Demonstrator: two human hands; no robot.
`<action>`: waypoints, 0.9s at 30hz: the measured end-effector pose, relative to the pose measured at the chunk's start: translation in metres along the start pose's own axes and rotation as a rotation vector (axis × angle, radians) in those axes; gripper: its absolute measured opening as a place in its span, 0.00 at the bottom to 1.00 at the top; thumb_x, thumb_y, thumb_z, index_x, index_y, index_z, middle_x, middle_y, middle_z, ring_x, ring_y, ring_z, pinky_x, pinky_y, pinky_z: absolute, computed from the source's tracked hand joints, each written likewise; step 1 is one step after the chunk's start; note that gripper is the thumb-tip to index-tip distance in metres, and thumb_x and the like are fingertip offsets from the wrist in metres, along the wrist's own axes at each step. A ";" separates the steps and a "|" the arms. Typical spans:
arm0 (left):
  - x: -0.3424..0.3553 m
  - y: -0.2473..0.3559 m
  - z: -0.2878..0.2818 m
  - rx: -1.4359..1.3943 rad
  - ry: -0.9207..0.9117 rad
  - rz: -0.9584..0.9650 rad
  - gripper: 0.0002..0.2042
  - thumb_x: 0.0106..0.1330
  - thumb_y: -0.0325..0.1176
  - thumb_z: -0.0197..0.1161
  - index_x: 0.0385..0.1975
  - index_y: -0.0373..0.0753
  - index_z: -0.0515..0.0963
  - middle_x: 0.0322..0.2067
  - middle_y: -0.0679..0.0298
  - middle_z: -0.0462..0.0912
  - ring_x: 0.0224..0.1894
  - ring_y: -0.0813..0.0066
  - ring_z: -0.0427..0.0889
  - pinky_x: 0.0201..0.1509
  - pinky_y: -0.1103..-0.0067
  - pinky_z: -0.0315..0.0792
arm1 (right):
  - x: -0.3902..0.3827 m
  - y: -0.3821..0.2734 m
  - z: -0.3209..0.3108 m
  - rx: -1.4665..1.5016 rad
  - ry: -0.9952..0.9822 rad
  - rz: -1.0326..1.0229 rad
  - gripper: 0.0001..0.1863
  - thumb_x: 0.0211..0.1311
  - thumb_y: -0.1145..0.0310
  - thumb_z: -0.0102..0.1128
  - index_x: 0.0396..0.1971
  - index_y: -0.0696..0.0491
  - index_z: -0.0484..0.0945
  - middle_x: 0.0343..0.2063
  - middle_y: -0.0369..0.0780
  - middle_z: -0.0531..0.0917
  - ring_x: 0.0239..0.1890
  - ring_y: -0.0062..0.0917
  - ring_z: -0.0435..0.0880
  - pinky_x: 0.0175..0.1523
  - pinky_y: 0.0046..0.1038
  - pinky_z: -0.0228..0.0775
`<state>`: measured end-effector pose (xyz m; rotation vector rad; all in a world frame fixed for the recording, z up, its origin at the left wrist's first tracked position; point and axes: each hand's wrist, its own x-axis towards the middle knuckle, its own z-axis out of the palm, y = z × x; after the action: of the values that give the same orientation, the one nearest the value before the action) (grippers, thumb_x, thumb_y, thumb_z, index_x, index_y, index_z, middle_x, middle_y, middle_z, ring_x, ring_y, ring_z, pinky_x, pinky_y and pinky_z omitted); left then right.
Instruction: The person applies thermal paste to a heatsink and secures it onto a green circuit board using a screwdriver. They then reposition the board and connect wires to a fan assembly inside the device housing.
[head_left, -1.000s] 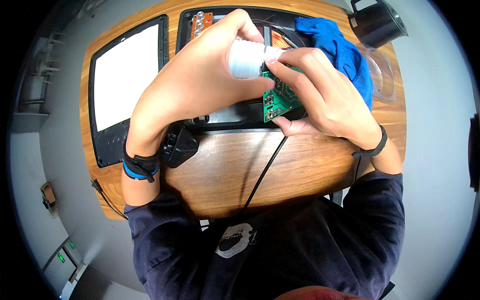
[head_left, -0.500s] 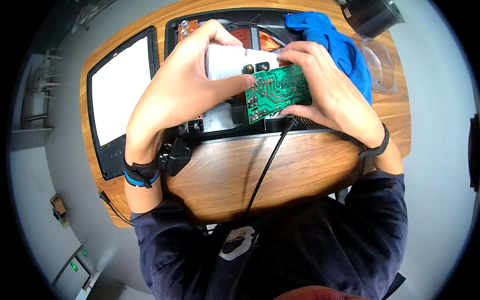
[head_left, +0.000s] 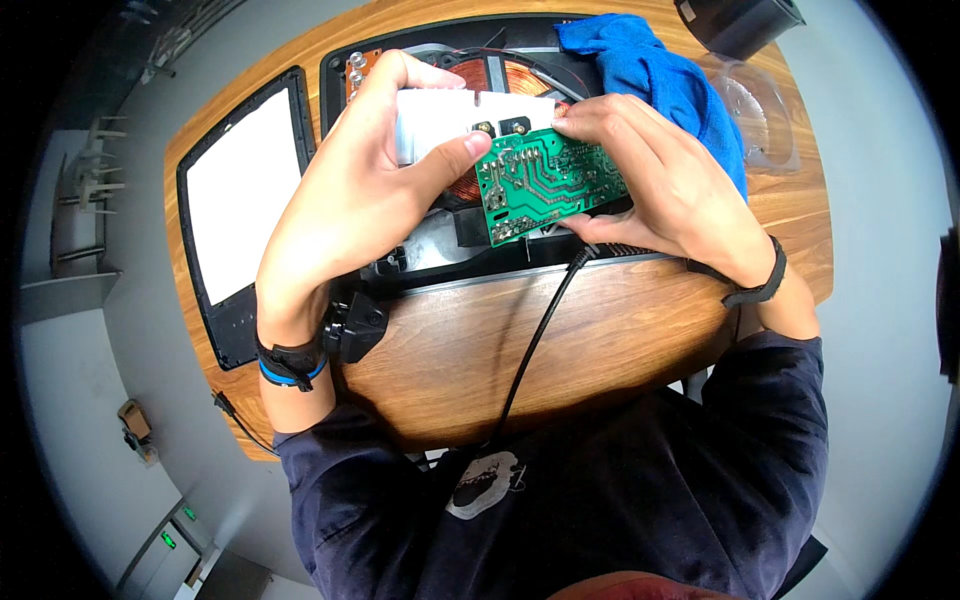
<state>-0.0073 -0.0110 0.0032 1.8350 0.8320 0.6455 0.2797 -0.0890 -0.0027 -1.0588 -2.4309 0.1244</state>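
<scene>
My left hand (head_left: 345, 210) is closed on a pale finned metal heatsink (head_left: 430, 115), with its thumb at the left end of a green circuit board (head_left: 545, 185). Small black components (head_left: 514, 125) with screws sit along the heatsink beside the board. My right hand (head_left: 680, 195) grips the board's right side, fingers over the upper edge and thumb at the lower edge. Both pieces are held over an open black appliance housing (head_left: 420, 275) with a copper coil (head_left: 525, 78) inside and a small orange board (head_left: 356, 70) at its upper left. A black cable (head_left: 540, 330) runs down from the housing.
On the wooden table (head_left: 500, 370) are a white-topped black panel (head_left: 240, 190) at left, a blue cloth (head_left: 660, 80), a clear plastic container (head_left: 765, 140) and a black jug (head_left: 730, 22) at right. A black device (head_left: 355, 325) is by my left wrist; a plug (head_left: 225, 402) is at left.
The heatsink and board have shifted left in the view, and more of the board's soldered face shows. My left thumb has moved up and left along the board. The view has shifted slightly.
</scene>
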 end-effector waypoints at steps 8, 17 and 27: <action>0.001 0.000 0.002 -0.185 -0.002 -0.067 0.15 0.84 0.35 0.67 0.61 0.36 0.75 0.51 0.66 0.81 0.53 0.82 0.84 0.56 0.80 0.87 | 0.002 -0.003 -0.001 -0.036 0.015 -0.012 0.39 0.47 0.66 0.87 0.58 0.63 0.76 0.54 0.49 0.82 0.57 0.48 0.84 0.64 0.41 0.80; 0.001 0.003 0.008 0.015 0.068 -0.168 0.15 0.85 0.38 0.66 0.62 0.38 0.75 0.53 0.65 0.81 0.52 0.82 0.84 0.56 0.81 0.85 | 0.003 -0.004 0.001 -0.018 0.030 0.000 0.38 0.48 0.66 0.87 0.57 0.63 0.76 0.53 0.49 0.81 0.57 0.49 0.84 0.64 0.42 0.80; 0.000 -0.003 0.002 -0.085 0.043 -0.056 0.16 0.83 0.38 0.68 0.62 0.38 0.75 0.51 0.66 0.81 0.51 0.84 0.82 0.55 0.81 0.84 | 0.009 -0.007 -0.004 0.032 -0.019 0.030 0.37 0.51 0.67 0.86 0.58 0.61 0.74 0.52 0.50 0.78 0.57 0.51 0.81 0.63 0.44 0.77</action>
<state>-0.0065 -0.0108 -0.0003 1.7203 0.8686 0.6767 0.2715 -0.0882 0.0061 -1.0848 -2.4223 0.1830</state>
